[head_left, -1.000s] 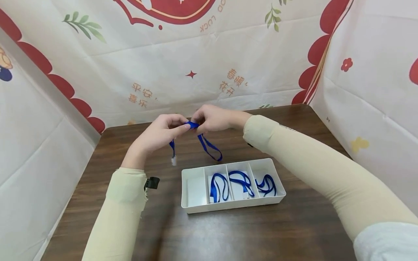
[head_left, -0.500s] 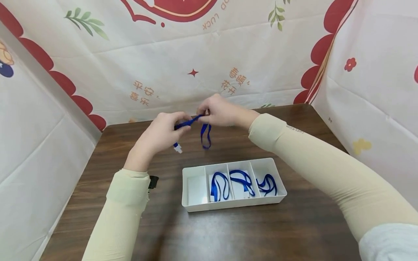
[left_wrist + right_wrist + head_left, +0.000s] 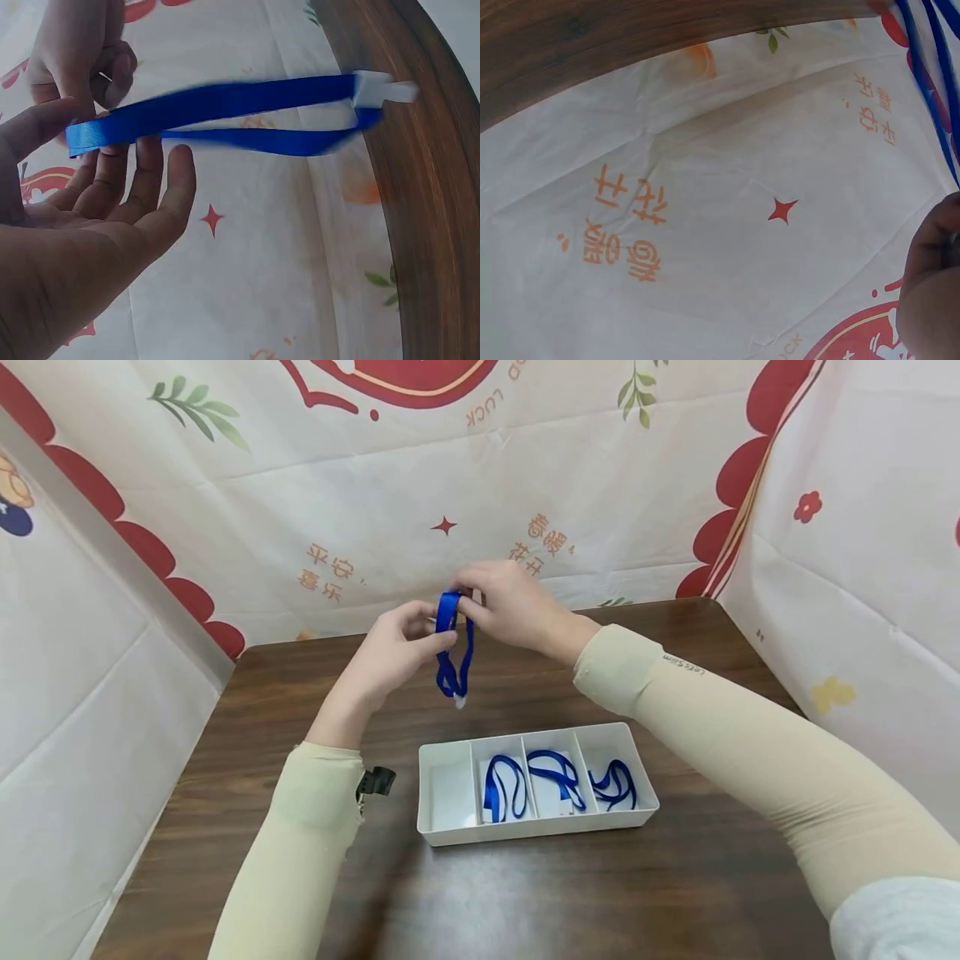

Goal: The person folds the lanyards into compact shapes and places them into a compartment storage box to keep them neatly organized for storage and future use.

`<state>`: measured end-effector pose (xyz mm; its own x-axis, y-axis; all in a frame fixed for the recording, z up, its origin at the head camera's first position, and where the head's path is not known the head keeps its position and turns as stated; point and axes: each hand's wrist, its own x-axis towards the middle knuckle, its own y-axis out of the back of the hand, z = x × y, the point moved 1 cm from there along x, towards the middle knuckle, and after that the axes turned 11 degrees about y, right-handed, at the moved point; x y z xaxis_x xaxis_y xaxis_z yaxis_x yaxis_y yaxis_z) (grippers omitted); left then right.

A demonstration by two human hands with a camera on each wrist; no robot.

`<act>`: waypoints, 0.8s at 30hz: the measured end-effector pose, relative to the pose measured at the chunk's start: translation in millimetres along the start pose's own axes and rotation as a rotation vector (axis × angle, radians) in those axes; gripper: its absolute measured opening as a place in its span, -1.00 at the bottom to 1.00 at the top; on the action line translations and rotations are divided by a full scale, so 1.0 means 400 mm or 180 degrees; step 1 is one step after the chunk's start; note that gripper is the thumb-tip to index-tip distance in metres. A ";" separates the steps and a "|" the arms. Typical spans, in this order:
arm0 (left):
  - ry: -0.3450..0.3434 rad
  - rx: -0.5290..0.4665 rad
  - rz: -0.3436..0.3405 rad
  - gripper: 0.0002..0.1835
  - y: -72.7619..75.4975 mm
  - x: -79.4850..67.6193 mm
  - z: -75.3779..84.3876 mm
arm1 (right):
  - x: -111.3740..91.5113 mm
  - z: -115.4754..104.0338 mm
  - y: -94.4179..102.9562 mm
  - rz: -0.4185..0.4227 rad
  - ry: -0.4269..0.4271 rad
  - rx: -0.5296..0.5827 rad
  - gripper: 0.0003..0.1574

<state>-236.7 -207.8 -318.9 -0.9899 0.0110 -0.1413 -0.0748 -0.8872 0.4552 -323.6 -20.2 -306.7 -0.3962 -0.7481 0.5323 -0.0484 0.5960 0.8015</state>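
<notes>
A blue lanyard (image 3: 447, 617) hangs folded in loops above the table, its white plastic clip (image 3: 460, 701) at the bottom. My right hand (image 3: 516, 603) pinches the top of the fold between thumb and fingers. On the other side, my left hand (image 3: 392, 652) has its thumb in front of the strap and its fingers behind. The left wrist view shows the doubled strap (image 3: 225, 105) running from both hands to the blurred clip (image 3: 375, 90). Only part of the right hand (image 3: 934, 277) shows in the right wrist view, below blue strands (image 3: 928, 82).
A white divided tray (image 3: 536, 834) stands on the brown wooden table (image 3: 600, 893), nearer than the hands. Three coiled blue lanyards lie in separate compartments, one being the middle coil (image 3: 557, 777). Printed white cloth (image 3: 360, 502) rises behind the table and along both sides.
The strap stretched between the hands is now gathered into hanging loops, with the clip brought to the bottom. My right hand has risen slightly; my left hand has shifted right toward it.
</notes>
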 end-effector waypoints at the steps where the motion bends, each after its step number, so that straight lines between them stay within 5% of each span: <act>1: 0.0007 -0.0150 -0.0057 -0.70 -0.002 0.001 0.004 | 0.001 -0.001 0.003 0.0010 -0.0004 0.0061 -0.83; 13: -0.0036 -0.1289 -0.0419 -0.73 -0.019 -0.002 0.038 | 0.007 -0.026 0.026 0.0100 -0.0121 0.0813 -0.80; 19: 0.0151 -0.1367 -0.0331 -0.72 -0.021 0.001 0.041 | -0.003 -0.031 0.025 0.0137 -0.0244 0.0968 -0.74; 24: 0.0215 -0.1297 -0.0249 -0.69 -0.019 0.003 0.042 | -0.015 -0.041 0.018 0.0078 -0.0680 0.1467 -0.58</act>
<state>-239.3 -193.4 -307.7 -0.9720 0.0674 -0.2251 -0.0824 -0.9949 0.0578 -306.7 -16.1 -299.6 -0.5786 -0.6846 0.4433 -0.4173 0.7155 0.5603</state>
